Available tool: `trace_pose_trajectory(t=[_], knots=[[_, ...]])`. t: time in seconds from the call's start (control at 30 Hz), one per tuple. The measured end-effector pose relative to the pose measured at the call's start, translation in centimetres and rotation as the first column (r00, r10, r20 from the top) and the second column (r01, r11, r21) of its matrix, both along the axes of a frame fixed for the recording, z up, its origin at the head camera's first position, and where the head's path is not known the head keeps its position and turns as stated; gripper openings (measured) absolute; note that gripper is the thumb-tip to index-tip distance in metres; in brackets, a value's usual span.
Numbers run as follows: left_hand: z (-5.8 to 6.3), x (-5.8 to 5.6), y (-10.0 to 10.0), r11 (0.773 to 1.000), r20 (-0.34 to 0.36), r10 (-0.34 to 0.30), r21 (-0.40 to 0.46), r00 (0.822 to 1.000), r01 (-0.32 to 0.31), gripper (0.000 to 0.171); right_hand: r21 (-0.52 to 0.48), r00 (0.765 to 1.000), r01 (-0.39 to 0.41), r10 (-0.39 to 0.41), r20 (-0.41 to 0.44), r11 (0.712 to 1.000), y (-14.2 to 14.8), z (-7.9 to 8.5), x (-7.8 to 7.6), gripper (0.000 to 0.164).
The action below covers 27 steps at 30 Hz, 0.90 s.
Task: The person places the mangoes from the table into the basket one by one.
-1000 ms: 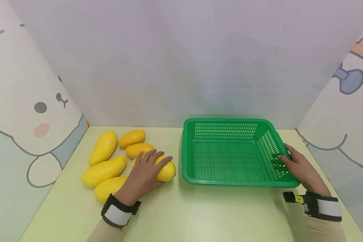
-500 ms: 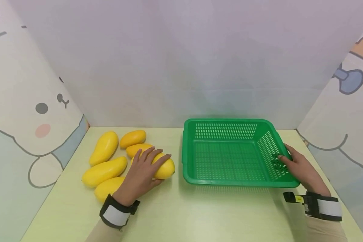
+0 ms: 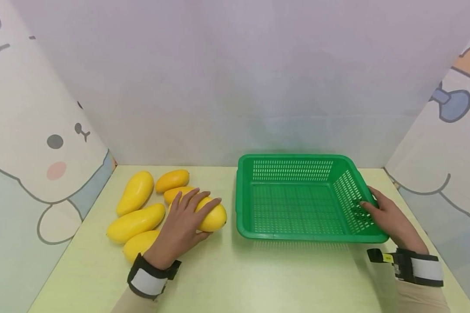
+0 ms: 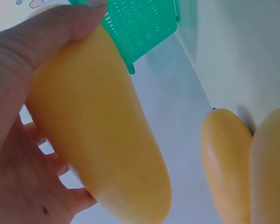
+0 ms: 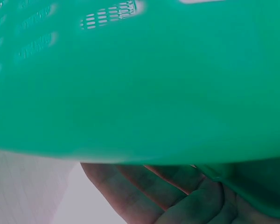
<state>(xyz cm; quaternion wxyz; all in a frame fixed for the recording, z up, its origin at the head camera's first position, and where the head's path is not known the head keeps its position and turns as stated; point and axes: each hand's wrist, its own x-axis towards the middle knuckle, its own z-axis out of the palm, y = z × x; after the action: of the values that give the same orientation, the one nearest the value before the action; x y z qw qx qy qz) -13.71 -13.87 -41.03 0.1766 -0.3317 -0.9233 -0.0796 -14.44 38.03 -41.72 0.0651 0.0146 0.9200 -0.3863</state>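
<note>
My left hand [image 3: 182, 228] grips a plump yellow mango [image 3: 215, 216] from above, thumb on its near side and fingers over the top. In the left wrist view this mango [image 4: 98, 126] lies across the palm, with the thumb over one end. My right hand [image 3: 389, 217] holds the right side of a green plastic basket [image 3: 293, 237], thumb over the rim and inside the wall. The right wrist view shows the fingers [image 5: 144, 191] curled underneath the basket wall [image 5: 144, 102]. Nothing lies in the basket.
Left of the left hand lie three yellow mangoes, one at the back [image 3: 135, 192], one in the middle [image 3: 135, 223] and one partly behind the wrist [image 3: 141, 244]. Two smaller orange-yellow mangoes, a far one [image 3: 172, 180] and a nearer one [image 3: 176, 193], lie beyond the hand. A wall [image 3: 235, 108] stands behind.
My left hand and the mango in it have shifted very slightly up and left, covering a little more of the nearer small mango. The right hand and basket stay put.
</note>
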Motion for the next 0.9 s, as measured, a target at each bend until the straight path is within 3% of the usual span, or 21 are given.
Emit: trace_pose_trajectory(t=[0.63,0.9], knots=[[0.97,0.62,-0.07,1.000,-0.025,-0.003,0.013,1.000,0.003,0.091,0.017,1.000,-0.006,0.006,-0.001,1.000,0.00,0.04,0.11,0.068],[1.00,0.70,0.18,0.998,-0.035,-0.034,0.057,0.999,0.036,0.090,0.033,1.000,-0.020,0.020,0.001,0.999,-0.08,0.20,0.22,0.068]])
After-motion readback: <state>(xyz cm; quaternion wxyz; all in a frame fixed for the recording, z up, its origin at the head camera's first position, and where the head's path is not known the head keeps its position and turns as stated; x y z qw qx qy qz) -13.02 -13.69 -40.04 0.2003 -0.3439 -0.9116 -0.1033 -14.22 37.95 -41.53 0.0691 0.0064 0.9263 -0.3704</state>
